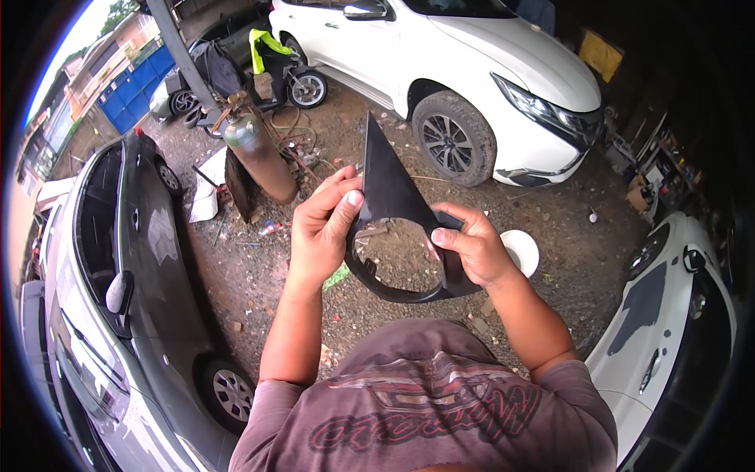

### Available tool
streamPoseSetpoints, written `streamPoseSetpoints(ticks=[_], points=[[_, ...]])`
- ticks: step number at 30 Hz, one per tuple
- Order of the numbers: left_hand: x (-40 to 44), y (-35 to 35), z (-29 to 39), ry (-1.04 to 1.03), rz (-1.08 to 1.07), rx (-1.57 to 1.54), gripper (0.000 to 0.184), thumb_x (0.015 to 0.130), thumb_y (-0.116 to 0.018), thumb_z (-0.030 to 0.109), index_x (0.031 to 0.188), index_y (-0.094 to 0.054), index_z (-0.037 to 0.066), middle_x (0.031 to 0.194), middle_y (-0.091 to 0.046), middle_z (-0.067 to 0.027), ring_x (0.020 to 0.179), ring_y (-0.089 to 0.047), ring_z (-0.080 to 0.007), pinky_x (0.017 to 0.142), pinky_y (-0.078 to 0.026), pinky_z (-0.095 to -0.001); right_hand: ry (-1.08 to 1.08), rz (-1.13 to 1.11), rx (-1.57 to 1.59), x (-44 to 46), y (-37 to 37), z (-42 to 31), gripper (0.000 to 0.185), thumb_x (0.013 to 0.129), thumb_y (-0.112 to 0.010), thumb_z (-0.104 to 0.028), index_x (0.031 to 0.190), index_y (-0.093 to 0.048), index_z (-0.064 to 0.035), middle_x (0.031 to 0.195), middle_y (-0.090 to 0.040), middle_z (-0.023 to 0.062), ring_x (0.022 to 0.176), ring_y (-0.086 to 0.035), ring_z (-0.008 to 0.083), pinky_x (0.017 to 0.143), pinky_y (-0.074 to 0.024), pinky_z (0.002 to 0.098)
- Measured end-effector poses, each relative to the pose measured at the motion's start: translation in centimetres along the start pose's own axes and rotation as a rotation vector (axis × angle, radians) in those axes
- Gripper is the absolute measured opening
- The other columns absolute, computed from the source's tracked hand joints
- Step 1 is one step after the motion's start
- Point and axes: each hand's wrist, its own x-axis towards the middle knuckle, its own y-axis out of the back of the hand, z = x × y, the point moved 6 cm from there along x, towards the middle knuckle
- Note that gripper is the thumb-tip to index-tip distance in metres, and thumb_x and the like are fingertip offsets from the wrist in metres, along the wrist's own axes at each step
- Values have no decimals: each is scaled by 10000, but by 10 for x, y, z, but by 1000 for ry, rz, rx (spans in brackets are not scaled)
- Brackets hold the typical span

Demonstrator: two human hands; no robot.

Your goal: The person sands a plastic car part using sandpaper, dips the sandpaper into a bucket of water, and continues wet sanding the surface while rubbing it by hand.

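Note:
A black plastic fog light bezel [389,185], with a tall pointed end and a large round opening, is held up in front of my chest. My left hand [324,224] pinches its left edge, thumb on the near face and fingers largely behind. On the other side, my right hand [474,242] grips the bezel beside the round opening, thumb in front and fingers wrapped round the back. Gravelly ground shows through the hole. Below the bezel is the front of my dark printed shirt [429,393].
A grey car [149,236] stands at left, a white SUV [448,71] ahead, and a white car with grey patches [653,330] at right. A rusty gas cylinder [263,157] and a scooter [275,82] stand ahead left. A white round container [521,252] sits beyond my right hand.

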Motion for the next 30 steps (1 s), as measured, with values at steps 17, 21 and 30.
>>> streamPoseSetpoints(ticks=[17, 21, 30], points=[[-16, -14, -13, 241, -19, -277, 383, 920, -858, 15, 1289, -760, 1, 1441, -642, -133, 1388, -573, -200, 1147, -421, -331, 5, 99, -78, -6, 1, -7, 473, 1002, -757, -104, 1434, -653, 57, 993, -740, 39, 841, -656, 107, 787, -543, 274], [-18, -17, -11, 404, 91, -325, 198, 955, -859, 69, 1134, -793, 15, 1275, -701, -72, 949, -727, -109, 763, -558, -245, 71, 64, -213, -10, -7, -15, 473, 1035, -708, -99, 1470, -634, 72, 1149, -754, 49, 986, -659, 97, 917, -529, 274], [-16, -20, -24, 420, 133, -396, 271, 1069, -742, 193, 1302, -732, 55, 1098, -743, -52, 743, -700, -93, 575, -505, -213, 40, 79, -140, -10, 5, 0, 447, 1032, -704, -73, 1448, -643, 76, 1209, -774, 85, 1041, -711, 129, 961, -561, 295]])
